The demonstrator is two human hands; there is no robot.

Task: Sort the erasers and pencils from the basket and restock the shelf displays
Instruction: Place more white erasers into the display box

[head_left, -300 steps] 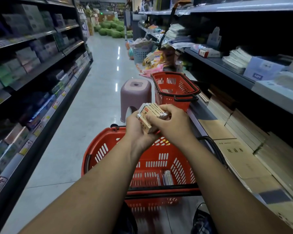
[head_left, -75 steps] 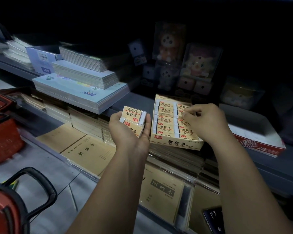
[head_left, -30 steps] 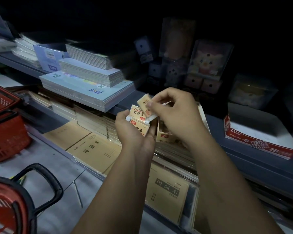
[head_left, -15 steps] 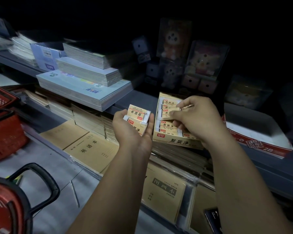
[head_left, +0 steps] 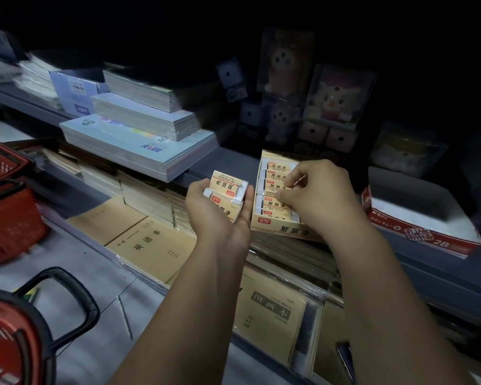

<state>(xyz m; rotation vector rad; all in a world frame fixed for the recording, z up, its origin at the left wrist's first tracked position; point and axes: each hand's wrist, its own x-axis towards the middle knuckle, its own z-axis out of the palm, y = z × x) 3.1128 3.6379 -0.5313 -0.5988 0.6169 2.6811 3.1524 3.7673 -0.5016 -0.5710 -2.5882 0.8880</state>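
Two hands | left hand (head_left: 220, 220) cups erasers (head_left: 227, 187) | right hand (head_left: 320, 198) pinches eraser (head_left: 274, 187) in shelf-edge display box (head_left: 288, 232)

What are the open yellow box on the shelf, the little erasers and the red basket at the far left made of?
Yellow box: seemingly thin cardboard, matt, with printed front and folded edges. Erasers in the left hand: paper-like printed sleeves, with white ends probably rubber or vinyl. Red basket: likely moulded plastic, judging by its slotted walls.
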